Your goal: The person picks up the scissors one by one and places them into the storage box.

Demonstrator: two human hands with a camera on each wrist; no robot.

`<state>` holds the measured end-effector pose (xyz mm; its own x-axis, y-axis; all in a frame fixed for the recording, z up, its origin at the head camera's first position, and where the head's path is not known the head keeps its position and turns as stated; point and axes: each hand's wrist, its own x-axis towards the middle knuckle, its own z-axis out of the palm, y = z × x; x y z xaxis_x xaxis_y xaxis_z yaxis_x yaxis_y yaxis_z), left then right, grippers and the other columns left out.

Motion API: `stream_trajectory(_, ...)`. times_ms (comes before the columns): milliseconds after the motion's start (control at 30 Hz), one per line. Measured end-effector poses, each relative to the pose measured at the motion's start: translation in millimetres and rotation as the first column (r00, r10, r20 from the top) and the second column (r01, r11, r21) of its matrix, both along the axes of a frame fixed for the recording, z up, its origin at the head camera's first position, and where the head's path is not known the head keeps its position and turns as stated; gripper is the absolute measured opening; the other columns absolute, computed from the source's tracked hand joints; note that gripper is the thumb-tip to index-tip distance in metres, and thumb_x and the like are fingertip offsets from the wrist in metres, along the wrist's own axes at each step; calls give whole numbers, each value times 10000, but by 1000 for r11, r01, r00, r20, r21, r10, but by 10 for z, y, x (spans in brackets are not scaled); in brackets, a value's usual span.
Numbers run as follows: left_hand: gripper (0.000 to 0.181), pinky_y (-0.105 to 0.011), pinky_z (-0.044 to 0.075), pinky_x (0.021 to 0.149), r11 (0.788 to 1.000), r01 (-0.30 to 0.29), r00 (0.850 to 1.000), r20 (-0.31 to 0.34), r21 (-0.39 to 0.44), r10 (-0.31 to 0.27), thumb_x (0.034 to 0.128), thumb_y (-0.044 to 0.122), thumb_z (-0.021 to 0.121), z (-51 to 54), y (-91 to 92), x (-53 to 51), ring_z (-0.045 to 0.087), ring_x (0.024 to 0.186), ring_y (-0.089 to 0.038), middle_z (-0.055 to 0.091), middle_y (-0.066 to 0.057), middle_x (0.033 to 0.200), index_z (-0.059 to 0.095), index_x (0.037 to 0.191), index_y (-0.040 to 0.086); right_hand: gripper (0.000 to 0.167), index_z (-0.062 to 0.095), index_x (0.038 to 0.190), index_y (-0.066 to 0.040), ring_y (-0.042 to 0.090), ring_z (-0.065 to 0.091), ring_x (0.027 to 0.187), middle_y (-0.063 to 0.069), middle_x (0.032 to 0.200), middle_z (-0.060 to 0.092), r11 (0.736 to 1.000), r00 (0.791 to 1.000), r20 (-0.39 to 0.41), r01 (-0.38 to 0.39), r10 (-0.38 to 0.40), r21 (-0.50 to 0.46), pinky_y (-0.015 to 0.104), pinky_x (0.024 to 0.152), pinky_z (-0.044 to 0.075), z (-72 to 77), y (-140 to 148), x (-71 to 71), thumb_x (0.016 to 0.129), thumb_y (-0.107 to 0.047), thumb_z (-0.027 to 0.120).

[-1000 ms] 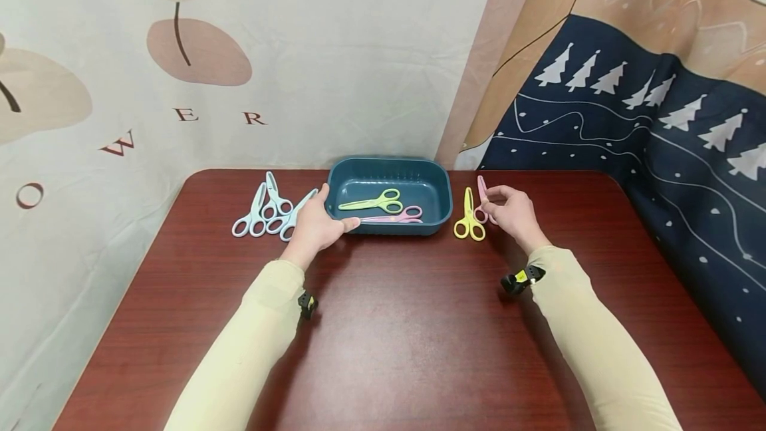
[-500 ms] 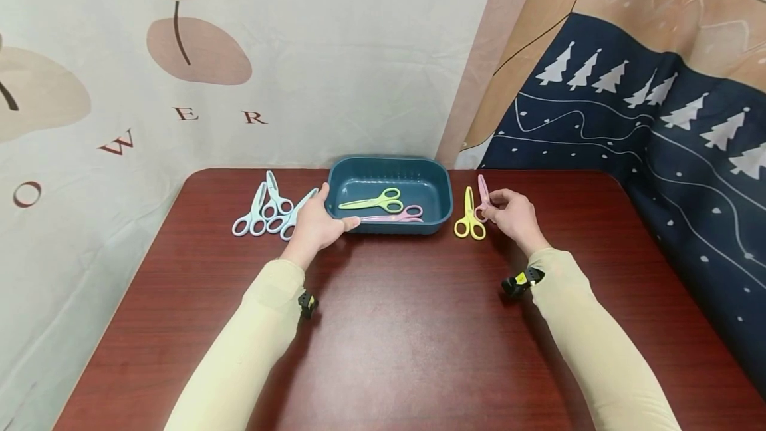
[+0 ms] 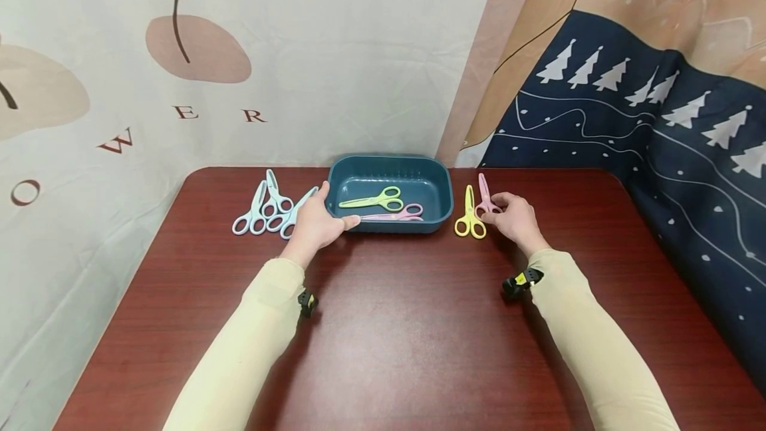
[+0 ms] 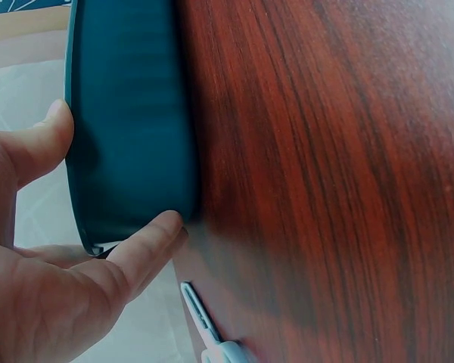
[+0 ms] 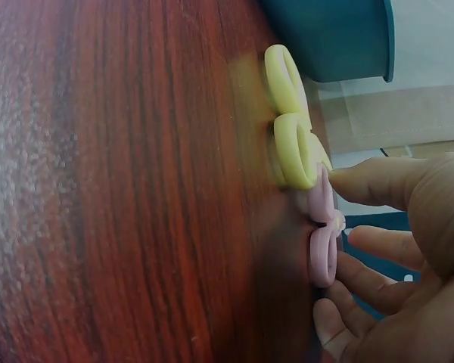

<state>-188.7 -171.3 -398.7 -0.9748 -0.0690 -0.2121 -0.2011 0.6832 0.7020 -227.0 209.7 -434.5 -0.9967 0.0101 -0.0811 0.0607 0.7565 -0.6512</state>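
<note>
My left hand [image 3: 315, 225] grips the left front corner of a dark teal plastic container [image 3: 439, 223], thumb along the front and fingers at the left end. In the left wrist view its thumb tip bends over the rim. Inside the container lie green scissors [image 3: 377, 201] and pink scissors [image 3: 395, 216]. My right hand [image 3: 513, 219] is beside another pair of pink scissors [image 3: 486, 193] flat on the table. In the right wrist view its fingers are spread around those handles, with the thumb close to them. Yellow scissors [image 3: 469, 211] lie just left of that pair, handles nearly touching.
Three pairs of light blue scissors [image 3: 257, 210] lie close together left of the container, one partly behind the left hand. The dark red wooden table [image 3: 389, 318] extends toward me. Printed cloth [image 3: 359, 85] hangs along the back edge, and dark cloth [image 3: 592, 125] on the right.
The right hand's fingers have loosened and drawn slightly down from the pink scissors, showing more of the handles. Those scissors have shifted slightly. The left hand and container stay still.
</note>
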Motion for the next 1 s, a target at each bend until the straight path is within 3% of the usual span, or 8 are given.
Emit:
stream_trajectory(500,1043,-538,298,1225,1000,8,1000,-4,-12,-8,914,347,791,-19,-4,-4,229,1553,-393,238,-225,1684,124,1656,41,492,609,1332,77,423,534,1101,304,1218,611,994,1000,9,-29,28,101,547,968,460,6,-38,-30,921,-150,755)
stream_trajectory(1000,1047,-540,307,1221,1000,9,1000,-13,-19,-10,908,351,797,-23,-4,-3,241,1549,-395,248,-225,1680,133,1655,38,572,558,1345,107,434,539,1105,323,1214,614,997,1000,-5,-1,1,74,545,963,454,30,-52,-47,857,-83,788)
